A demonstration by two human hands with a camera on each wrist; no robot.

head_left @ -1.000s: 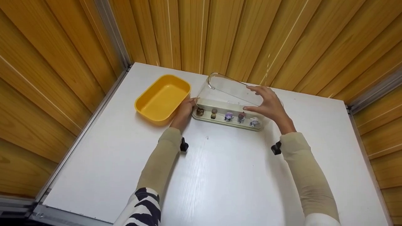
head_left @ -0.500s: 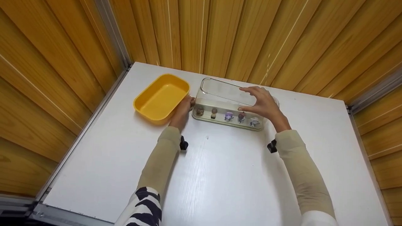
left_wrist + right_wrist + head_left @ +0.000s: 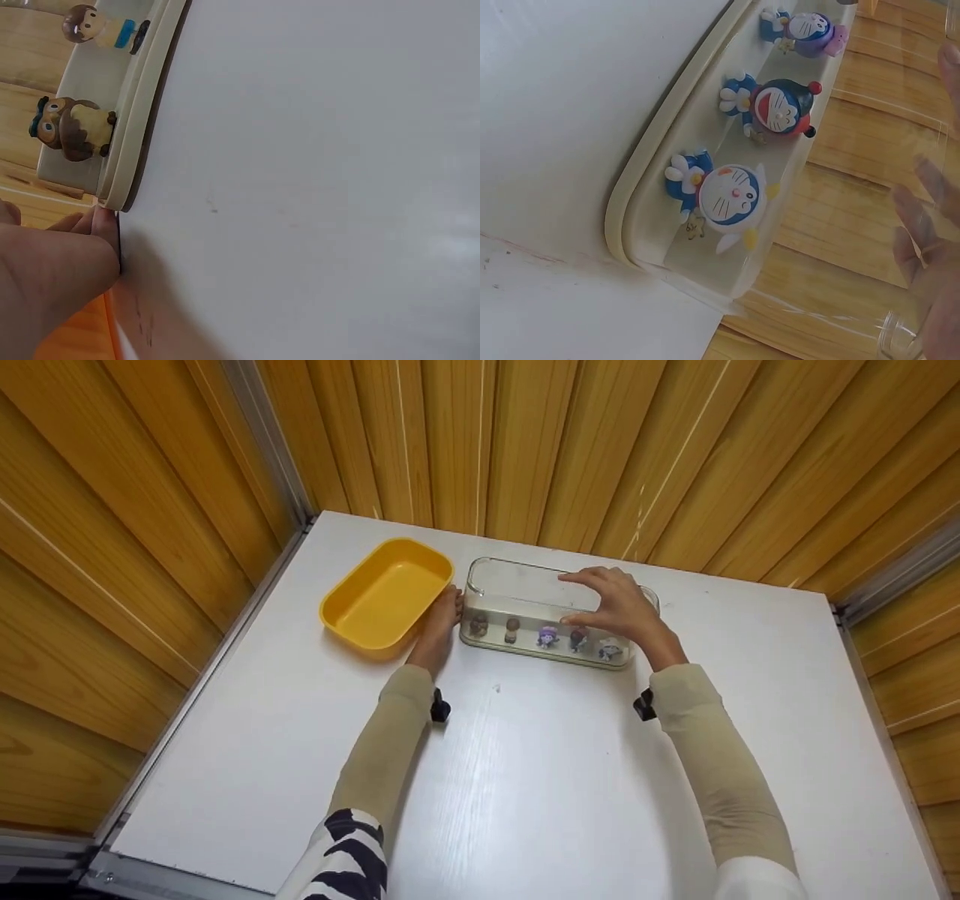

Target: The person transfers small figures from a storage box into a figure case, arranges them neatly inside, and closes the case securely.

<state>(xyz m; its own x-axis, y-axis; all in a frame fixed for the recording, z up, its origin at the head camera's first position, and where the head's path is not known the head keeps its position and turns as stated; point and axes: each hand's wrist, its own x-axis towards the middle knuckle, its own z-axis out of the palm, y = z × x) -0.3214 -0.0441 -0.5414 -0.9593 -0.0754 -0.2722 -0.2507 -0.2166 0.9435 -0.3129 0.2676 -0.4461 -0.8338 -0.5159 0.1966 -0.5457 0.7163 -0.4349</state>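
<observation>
In the head view, a long display case stands near the back of the table. Its cream base [image 3: 139, 112] holds a row of several small figurines, among them an owl [image 3: 71, 127], a brown-haired child [image 3: 109, 30] and a blue cat with a white hood [image 3: 727, 195]. A clear cover [image 3: 517, 581] stands over the figurines, its lower edge right at the base's rim. My right hand [image 3: 622, 607] grips the cover from above, thumb at the front and fingers toward the back. My left hand [image 3: 442, 619] rests at the base's left end, fingertips touching its corner.
Just left of my left hand sits a yellow plastic tub [image 3: 330, 611], close to the case. The white table [image 3: 525, 780] meets wood-slat walls [image 3: 600, 450] at the back and sides, with a metal frame rail [image 3: 195, 690] along its left edge.
The clear cover has come down and forward over the base, from raised and tilted to level. My right hand has moved slightly left with it; my left hand stays by the base's left end.
</observation>
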